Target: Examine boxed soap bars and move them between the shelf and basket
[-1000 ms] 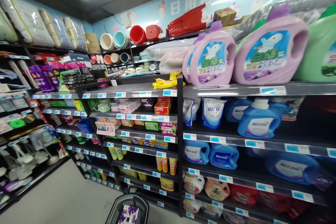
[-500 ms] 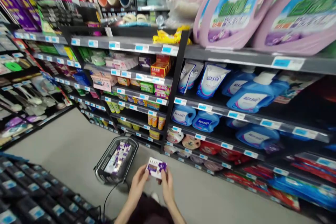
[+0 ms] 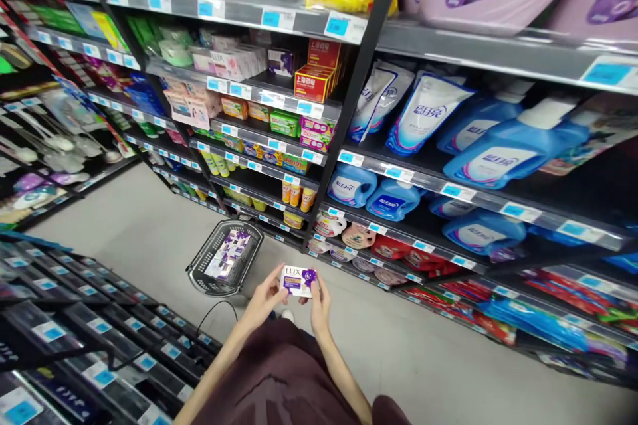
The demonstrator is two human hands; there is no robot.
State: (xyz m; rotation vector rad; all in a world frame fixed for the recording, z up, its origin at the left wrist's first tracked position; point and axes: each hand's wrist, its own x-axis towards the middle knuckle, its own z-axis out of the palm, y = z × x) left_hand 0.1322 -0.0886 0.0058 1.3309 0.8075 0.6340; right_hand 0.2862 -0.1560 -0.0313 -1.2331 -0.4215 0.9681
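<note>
Both my hands hold a small white and purple soap box [image 3: 298, 279] in front of me, above the shop floor. My left hand [image 3: 265, 299] grips its left end with fingers closed on it. My right hand [image 3: 320, 301] grips its right end the same way. A black wire shopping basket [image 3: 199, 271] stands on the floor just ahead and to the left, with several similar purple and white boxes lying in it.
Black shelving [image 3: 349, 106] ahead carries soap boxes, blue detergent bottles [image 3: 503, 153] and pink jugs on top. Another shelf rack [image 3: 74, 332] stands close at my lower left. Grey floor [image 3: 448, 358] runs between them.
The view has tilted down from the upper shelves to the floor. My hands with the soap box came into view and rose slightly closer to me.
</note>
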